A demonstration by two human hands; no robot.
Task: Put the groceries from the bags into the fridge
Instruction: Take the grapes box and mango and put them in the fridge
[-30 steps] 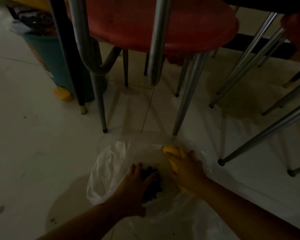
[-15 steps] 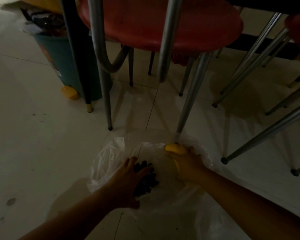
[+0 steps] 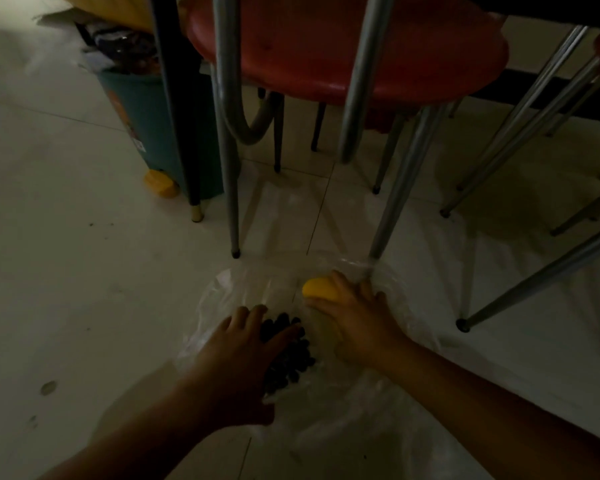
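A clear plastic bag (image 3: 219,299) lies open on the tiled floor in front of a red stool. Inside it, my left hand (image 3: 243,355) grips a bunch of dark grapes (image 3: 291,362), fingers curled over the top. My right hand (image 3: 354,323) is closed around a yellow fruit (image 3: 317,289), whose rounded end sticks out past my thumb. Most of the fruit is hidden under my palm. The fridge is not in view.
A red stool (image 3: 347,50) with metal legs (image 3: 400,188) stands just beyond the bag. More chair legs (image 3: 534,278) slant in from the right. A teal bin (image 3: 146,126) full of rubbish stands at the back left, beside a black table leg (image 3: 179,109).
Both hands have shifted slightly away from me inside the bag, still holding the grapes and the yellow fruit. The view has tilted up a little.
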